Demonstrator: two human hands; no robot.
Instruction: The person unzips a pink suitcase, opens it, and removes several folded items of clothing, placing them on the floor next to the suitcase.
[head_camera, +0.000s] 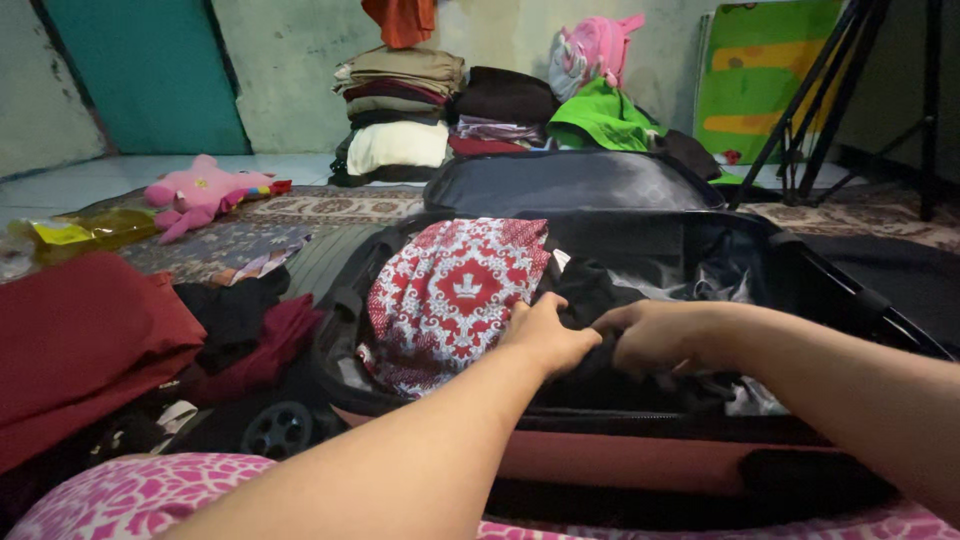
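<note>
An open black suitcase (840, 290) lies in front of me with its lid (570, 182) folded back. Inside on the left sits a folded red and white patterned cloth (455, 290). Beside it lies a black garment (590, 290). My left hand (545, 335) and my right hand (650, 335) meet in the middle of the case, both pinching the black garment. My forearms reach in from the bottom edge.
Dark red folded clothes (85, 335) and black ones lie left of the case. A pink plush toy (200, 192) rests on the patterned rug (330, 207). Stacked folded clothes (400, 110), a green garment (600, 115) and a pink backpack (592, 50) stand at the wall. A tripod (815, 100) is at right.
</note>
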